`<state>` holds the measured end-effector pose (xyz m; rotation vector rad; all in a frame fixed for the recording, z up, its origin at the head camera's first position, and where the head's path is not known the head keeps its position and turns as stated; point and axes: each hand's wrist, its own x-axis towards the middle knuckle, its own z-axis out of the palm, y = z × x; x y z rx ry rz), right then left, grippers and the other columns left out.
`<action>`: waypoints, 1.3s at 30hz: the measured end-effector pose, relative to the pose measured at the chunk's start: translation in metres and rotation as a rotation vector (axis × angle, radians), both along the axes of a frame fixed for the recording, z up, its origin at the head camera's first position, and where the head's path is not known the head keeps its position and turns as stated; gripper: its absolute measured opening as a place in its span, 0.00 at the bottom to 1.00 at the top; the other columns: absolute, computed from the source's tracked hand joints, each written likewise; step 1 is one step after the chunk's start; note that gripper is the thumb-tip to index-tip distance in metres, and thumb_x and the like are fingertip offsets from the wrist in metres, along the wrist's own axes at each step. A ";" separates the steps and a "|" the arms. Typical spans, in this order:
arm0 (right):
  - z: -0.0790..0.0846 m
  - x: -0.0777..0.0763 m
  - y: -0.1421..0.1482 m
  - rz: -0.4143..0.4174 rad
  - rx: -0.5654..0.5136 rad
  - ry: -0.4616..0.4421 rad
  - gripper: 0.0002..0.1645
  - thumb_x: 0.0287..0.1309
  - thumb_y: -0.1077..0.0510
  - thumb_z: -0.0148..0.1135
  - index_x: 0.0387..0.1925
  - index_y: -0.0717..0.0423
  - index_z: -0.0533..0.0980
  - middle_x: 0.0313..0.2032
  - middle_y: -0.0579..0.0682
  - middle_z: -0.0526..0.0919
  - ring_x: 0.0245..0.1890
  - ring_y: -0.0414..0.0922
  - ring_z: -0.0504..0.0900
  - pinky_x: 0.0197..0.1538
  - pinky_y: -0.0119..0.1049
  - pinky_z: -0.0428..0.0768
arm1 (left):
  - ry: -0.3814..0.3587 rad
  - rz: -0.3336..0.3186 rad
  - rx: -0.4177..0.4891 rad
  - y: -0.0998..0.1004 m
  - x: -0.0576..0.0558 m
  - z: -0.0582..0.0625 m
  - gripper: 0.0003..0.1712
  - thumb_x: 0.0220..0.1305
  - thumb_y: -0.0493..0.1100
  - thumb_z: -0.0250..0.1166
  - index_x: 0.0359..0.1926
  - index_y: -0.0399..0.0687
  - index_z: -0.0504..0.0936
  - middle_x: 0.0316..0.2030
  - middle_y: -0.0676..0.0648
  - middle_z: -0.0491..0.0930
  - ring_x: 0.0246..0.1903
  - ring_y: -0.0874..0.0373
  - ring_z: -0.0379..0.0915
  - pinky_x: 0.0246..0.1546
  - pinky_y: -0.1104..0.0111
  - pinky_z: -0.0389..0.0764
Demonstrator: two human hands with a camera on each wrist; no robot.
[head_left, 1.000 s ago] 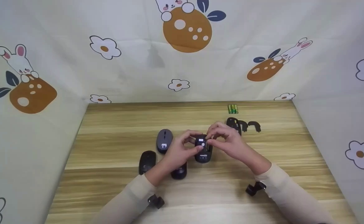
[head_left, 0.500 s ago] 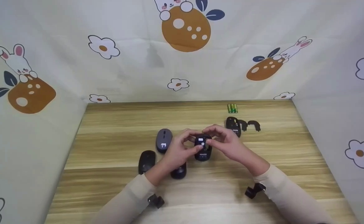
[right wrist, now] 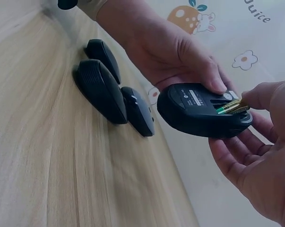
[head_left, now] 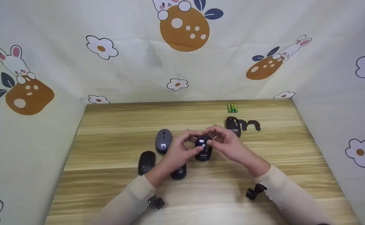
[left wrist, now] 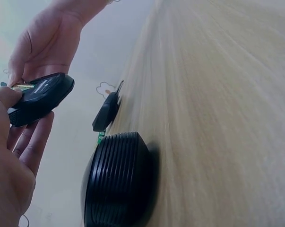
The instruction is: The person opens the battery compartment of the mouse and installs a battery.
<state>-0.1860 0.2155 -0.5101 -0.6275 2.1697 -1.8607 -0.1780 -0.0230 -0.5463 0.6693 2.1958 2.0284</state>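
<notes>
Near the middle of the head view, a black computer mouse [head_left: 203,155] is held bottom side up between both hands. My left hand [head_left: 181,151] grips its left side, thumb on the underside. On the other side my right hand [head_left: 227,142] has its thumb over the uncovered battery bay and its fingers curled beneath the mouse. A green and gold battery [right wrist: 228,106] lies in the bay in the right wrist view, with the right thumb pressing at its end. In the left wrist view the mouse is up off the tabletop, and the battery [left wrist: 23,87] shows beside the thumbs.
Left of the hands lie a grey mouse [head_left: 164,139], a black mouse [head_left: 146,162] and another black mouse [head_left: 179,173] partly hidden by the left wrist. Behind the right hand are an overturned mouse [head_left: 233,125], two curved black covers [head_left: 254,125] and several green batteries [head_left: 232,108].
A second ago the right fingers were above the battery bay; they have since moved round the mouse's far edge, with the thumb on the bay. The left hand keeps its grip.
</notes>
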 end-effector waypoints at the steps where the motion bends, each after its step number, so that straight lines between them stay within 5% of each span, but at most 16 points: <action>1: 0.000 0.000 0.000 -0.009 0.000 0.002 0.18 0.72 0.70 0.67 0.61 0.68 0.80 0.58 0.63 0.85 0.57 0.50 0.86 0.61 0.39 0.88 | -0.002 -0.002 0.004 0.000 0.000 0.001 0.24 0.69 0.39 0.79 0.64 0.49 0.86 0.57 0.51 0.85 0.51 0.52 0.82 0.39 0.62 0.92; 15: -0.010 0.001 0.001 -0.075 0.016 0.112 0.17 0.71 0.69 0.70 0.59 0.63 0.83 0.55 0.58 0.87 0.51 0.49 0.89 0.56 0.38 0.89 | -0.059 0.000 0.015 0.001 -0.002 0.001 0.25 0.71 0.40 0.78 0.65 0.49 0.85 0.58 0.49 0.85 0.50 0.51 0.83 0.41 0.63 0.90; 21: -0.015 0.004 0.007 0.013 0.112 0.303 0.41 0.63 0.61 0.82 0.74 0.57 0.76 0.66 0.54 0.80 0.60 0.53 0.83 0.63 0.45 0.86 | -0.081 0.013 0.035 0.003 -0.004 -0.001 0.25 0.72 0.37 0.76 0.67 0.45 0.82 0.62 0.45 0.83 0.49 0.50 0.85 0.45 0.60 0.92; 28: -0.018 0.009 0.014 0.081 0.299 0.379 0.71 0.46 0.56 0.92 0.87 0.52 0.59 0.80 0.53 0.66 0.78 0.54 0.68 0.79 0.56 0.72 | -0.123 -0.002 0.086 0.004 -0.006 0.001 0.25 0.74 0.37 0.74 0.68 0.44 0.80 0.62 0.41 0.83 0.49 0.48 0.88 0.41 0.56 0.94; 39: -0.017 0.008 0.018 0.089 0.341 0.379 0.69 0.49 0.55 0.92 0.87 0.50 0.60 0.78 0.49 0.67 0.73 0.51 0.74 0.77 0.54 0.75 | -0.094 -0.024 -0.017 0.004 -0.009 0.005 0.30 0.73 0.41 0.76 0.72 0.47 0.80 0.66 0.44 0.79 0.53 0.49 0.86 0.48 0.59 0.93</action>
